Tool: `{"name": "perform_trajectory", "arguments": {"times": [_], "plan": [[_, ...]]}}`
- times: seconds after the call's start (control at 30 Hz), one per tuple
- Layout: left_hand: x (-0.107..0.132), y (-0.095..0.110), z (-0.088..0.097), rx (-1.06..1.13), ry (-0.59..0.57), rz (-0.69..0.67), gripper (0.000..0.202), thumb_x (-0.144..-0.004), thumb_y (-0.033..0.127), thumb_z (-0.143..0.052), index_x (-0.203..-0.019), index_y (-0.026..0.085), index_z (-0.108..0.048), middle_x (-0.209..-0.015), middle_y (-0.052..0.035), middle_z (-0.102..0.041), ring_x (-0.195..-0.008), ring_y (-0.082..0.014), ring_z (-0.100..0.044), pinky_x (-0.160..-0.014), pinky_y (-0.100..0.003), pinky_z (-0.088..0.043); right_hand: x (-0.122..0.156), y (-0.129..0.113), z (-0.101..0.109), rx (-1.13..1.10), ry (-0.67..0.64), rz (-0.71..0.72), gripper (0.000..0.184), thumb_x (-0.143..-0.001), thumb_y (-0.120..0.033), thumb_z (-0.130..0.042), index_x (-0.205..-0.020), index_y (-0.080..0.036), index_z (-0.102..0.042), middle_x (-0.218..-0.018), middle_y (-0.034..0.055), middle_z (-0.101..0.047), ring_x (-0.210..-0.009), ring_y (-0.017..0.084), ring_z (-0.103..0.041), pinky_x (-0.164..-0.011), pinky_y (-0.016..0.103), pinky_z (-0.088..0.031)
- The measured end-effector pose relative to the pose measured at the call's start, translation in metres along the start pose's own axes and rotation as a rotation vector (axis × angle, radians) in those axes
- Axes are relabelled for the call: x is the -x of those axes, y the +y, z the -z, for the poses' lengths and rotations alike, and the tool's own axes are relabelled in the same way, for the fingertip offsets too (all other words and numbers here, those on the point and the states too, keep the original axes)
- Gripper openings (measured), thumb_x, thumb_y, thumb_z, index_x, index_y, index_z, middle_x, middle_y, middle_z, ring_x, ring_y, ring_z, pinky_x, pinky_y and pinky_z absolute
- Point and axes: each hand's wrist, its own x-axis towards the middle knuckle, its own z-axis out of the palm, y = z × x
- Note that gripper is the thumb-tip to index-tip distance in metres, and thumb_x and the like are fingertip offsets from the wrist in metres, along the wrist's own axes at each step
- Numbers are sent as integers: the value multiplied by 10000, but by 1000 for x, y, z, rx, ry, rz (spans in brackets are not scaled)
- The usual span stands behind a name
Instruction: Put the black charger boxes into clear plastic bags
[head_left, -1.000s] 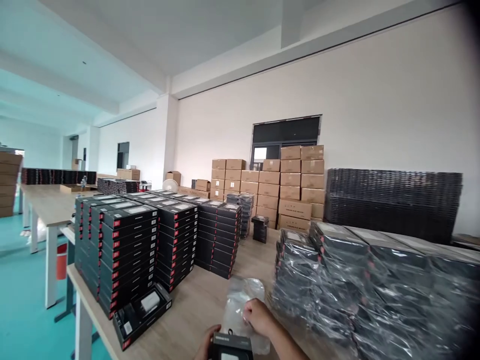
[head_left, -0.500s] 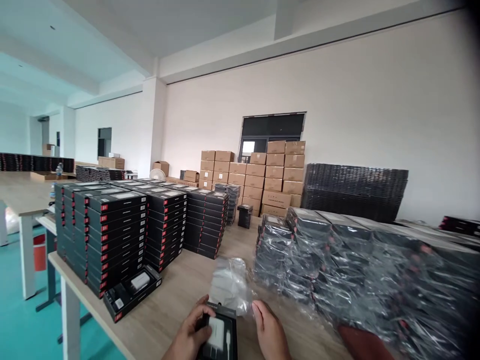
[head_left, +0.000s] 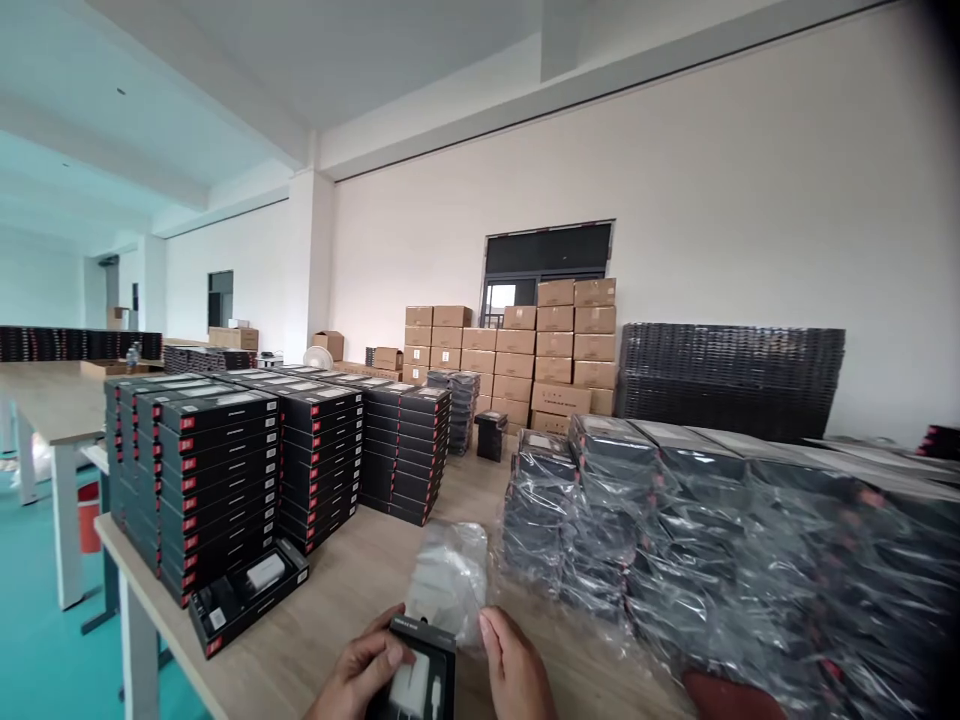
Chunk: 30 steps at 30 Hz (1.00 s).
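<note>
My left hand [head_left: 361, 668] grips a black retail box [head_left: 444, 668], its thumb across the front, where a white charger and a cable show. Just beyond the box lies a clear plastic bag [head_left: 450, 570], flat on the table; the top of the box overlaps the near end of the bag. My right hand [head_left: 514, 668] pinches the bag's right edge between thumb and fingers. To the left, an open black box [head_left: 251, 595] holds a white charger block [head_left: 266, 571], resting against the stacked boxes.
Tall stacks of black boxes [head_left: 217, 480] stand on the left of the wooden table [head_left: 375, 560]. Plastic-wrapped black boxes [head_left: 675, 540] fill the right side. Cardboard cartons [head_left: 517, 350] and a pile of black trays [head_left: 727, 380] stand behind. A dark red object [head_left: 731, 697] lies low at right.
The view has shifted slightly. Both hands, the black box and the plastic bag appear a little further left. The left hand still holds the box.
</note>
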Motion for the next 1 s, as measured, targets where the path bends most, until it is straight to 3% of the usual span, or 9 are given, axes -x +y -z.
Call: {"name": "perform_trajectory", "arguments": {"times": [0.17,0.3,0.4,0.53,0.67,0.8,1.0], "plan": [[5,-3,-2,-70,6,-7,378,-778,545,-615,-832,199,-759,-1293,-116,-593,-1344,-347,-363,-1141,-481,-193,-5,3,-2,-16,13,3,474,-974,-489,-255,-920,-219,-641,-859,80,-727,-774,202,-689,-697,278,-520],[-6,5,-12,-159,-2,37,480,-774,616,-564,-721,181,-760,-1304,-128,-584,-1288,-385,-416,-1117,-514,-211,-7,6,-2,19,31,103,421,-992,-408,-253,-844,-225,-603,-793,59,-686,-743,189,-655,-679,280,-487],[-27,21,-31,-282,-67,39,521,-791,630,-517,-645,188,-753,-1127,-121,-677,-1182,-374,-500,-1083,-500,-261,-6,7,-2,88,9,201,367,-991,-322,-271,-786,-233,-562,-726,32,-645,-690,176,-622,-636,272,-454],[-50,28,-50,-299,-113,38,367,-685,525,-691,-606,168,-715,-829,-56,-686,-970,-285,-568,-906,-359,-395,-5,2,-2,157,-18,273,258,-951,-191,-347,-784,-239,-537,-746,16,-628,-709,176,-604,-638,270,-422],[-48,6,-41,-73,-109,60,381,-676,478,-721,-540,147,-590,-705,9,-579,-659,-132,-471,-637,-247,-351,-7,-5,1,119,-45,267,224,-944,-172,-387,-783,-240,-525,-755,4,-610,-714,171,-587,-648,269,-412],[-38,-12,-22,31,-101,-34,500,-700,530,-698,-484,160,-442,-698,14,-517,-648,-111,-411,-620,-234,-319,-9,-16,8,92,-58,243,234,-969,-209,-366,-813,-236,-539,-799,15,-609,-754,172,-582,-682,275,-421],[-32,-7,-24,21,-106,-85,409,-719,497,-689,-564,161,-515,-766,2,-502,-711,-133,-436,-672,-240,-346,-7,-37,7,168,-160,282,232,-962,-206,-391,-789,-234,-543,-835,16,-615,-782,172,-587,-705,277,-434]]}}
